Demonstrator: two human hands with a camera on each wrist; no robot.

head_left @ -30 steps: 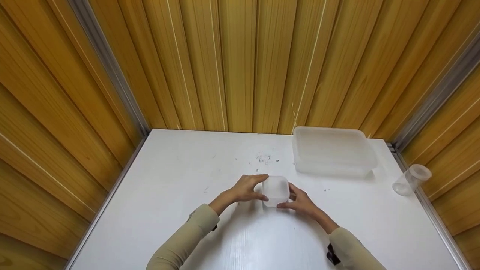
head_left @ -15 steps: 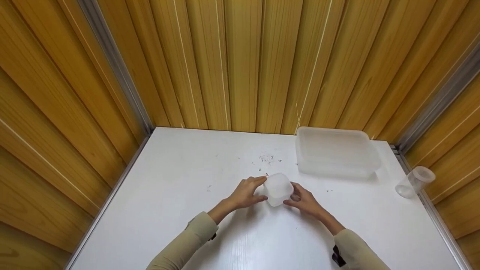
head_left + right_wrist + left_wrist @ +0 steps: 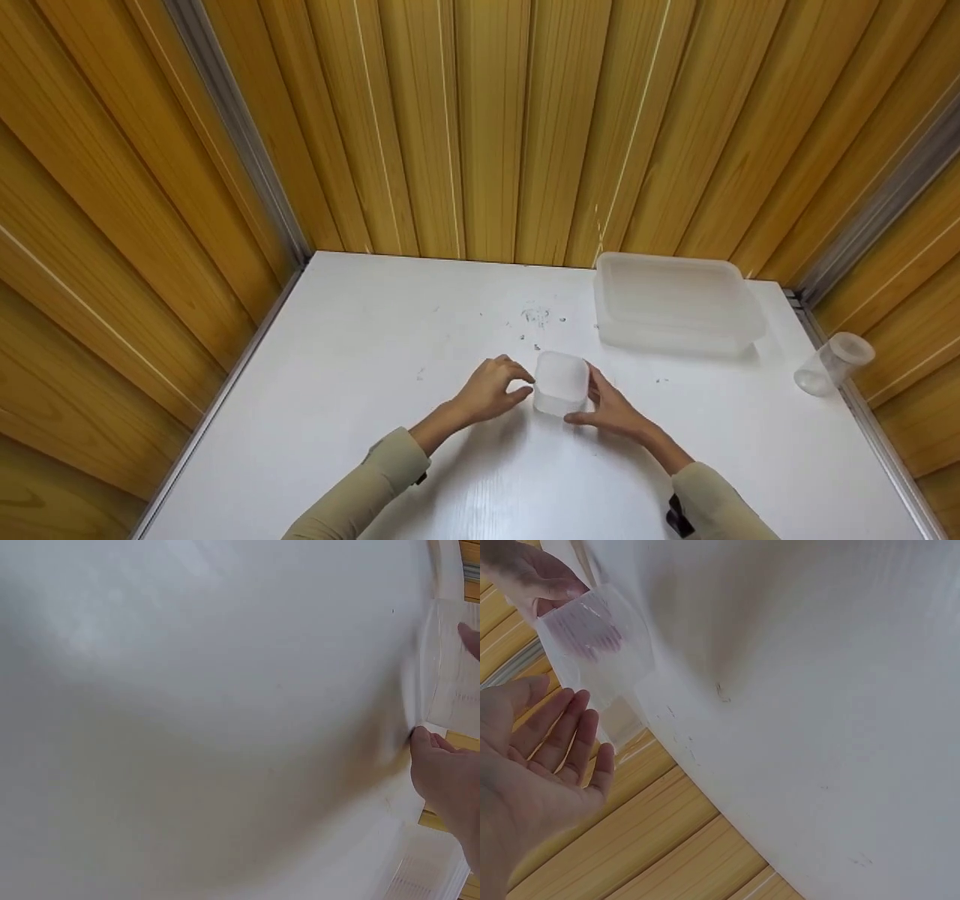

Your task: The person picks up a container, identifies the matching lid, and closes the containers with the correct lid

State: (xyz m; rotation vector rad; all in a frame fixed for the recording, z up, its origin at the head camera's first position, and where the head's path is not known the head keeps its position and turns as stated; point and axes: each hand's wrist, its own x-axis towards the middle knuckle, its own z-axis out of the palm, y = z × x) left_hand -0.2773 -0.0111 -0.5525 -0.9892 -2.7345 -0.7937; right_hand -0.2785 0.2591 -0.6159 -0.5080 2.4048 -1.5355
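Observation:
A small frosted plastic container [image 3: 561, 377], squarish with rounded corners, stands at the middle of the white table. My right hand [image 3: 613, 409] grips its right side, thumb at the near lower corner and fingers behind the far side. In the right wrist view, the right hand [image 3: 448, 787] pinches the container's edge [image 3: 451, 682]. My left hand [image 3: 491, 390] is beside the left wall, fingertips right near it. The left wrist view shows the left hand [image 3: 544, 757] with loosely bent fingers holding nothing, in front of the clear container [image 3: 600, 645].
A large frosted rectangular box [image 3: 675, 300] sits at the back right of the white table [image 3: 375, 322]. Beyond it, near the right edge, is a clear cylindrical jar [image 3: 832, 365]. Wood-patterned panels [image 3: 480, 135] wall in the table's back and sides.
The small container turned and tilted between the hands, then came back square. My left hand has let go of it and drawn slightly left; the right hand keeps its hold.

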